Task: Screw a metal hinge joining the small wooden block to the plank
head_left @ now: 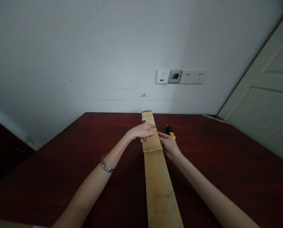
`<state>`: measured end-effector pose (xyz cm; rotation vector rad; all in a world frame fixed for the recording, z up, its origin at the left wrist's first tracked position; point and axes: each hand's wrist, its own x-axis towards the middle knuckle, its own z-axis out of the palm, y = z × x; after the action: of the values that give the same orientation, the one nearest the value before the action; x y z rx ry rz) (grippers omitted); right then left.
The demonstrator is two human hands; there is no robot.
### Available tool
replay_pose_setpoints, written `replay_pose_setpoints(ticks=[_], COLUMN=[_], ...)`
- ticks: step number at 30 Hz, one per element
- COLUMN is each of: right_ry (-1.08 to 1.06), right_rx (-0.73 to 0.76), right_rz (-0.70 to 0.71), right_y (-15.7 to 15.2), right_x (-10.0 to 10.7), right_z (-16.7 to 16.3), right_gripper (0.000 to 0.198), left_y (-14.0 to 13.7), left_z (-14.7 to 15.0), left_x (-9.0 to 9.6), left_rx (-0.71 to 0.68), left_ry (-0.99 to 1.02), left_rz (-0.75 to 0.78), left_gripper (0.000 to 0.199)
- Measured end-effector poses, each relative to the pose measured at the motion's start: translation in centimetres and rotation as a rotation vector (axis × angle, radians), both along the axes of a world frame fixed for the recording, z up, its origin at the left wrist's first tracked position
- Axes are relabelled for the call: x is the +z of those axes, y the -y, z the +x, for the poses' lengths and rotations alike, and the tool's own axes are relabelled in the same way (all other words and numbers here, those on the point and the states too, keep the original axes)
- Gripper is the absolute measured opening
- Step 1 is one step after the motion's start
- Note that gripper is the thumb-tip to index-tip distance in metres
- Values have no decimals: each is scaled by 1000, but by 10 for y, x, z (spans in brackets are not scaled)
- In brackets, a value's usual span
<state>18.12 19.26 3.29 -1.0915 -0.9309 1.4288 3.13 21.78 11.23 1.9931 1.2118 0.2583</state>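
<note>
A long wooden board (159, 190) runs from the near edge of the view toward the wall. On its far part lies a shorter tan piece (153, 146) with a ragged near edge; whether it is wood or cardboard is unclear. My left hand (143, 131) reaches over this piece from the left, fingers curled at its left edge. A small shiny metal bit, too small to name, shows just below those fingers. At the right edge of the board is my right hand (168, 145), its fingertips against the side and partly hidden. Beside it lies a tool with a black and yellow handle (170, 129).
The dark red tabletop (96, 196) meets a white wall (96, 57) at the back. Wall sockets (193, 77) sit above it, one holding a black plug. A pale panelled door (269, 91) stands at right. A thin strip (215, 118) lies at the back right.
</note>
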Motion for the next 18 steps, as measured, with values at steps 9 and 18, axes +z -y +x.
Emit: replay_pose_setpoints(ticks=[9, 18], right_ry=[-41, -133], right_rx=[19, 71], right_rz=[-43, -114], right_y=[-1, 2], right_x=[1, 5], right_z=[5, 7], right_gripper=[41, 47], left_y=[-4, -3], left_z=[8, 8], left_x=[0, -4], left_rx=[-93, -314], left_ry=[-175, -148], left_rz=[214, 359], left_gripper=[21, 17])
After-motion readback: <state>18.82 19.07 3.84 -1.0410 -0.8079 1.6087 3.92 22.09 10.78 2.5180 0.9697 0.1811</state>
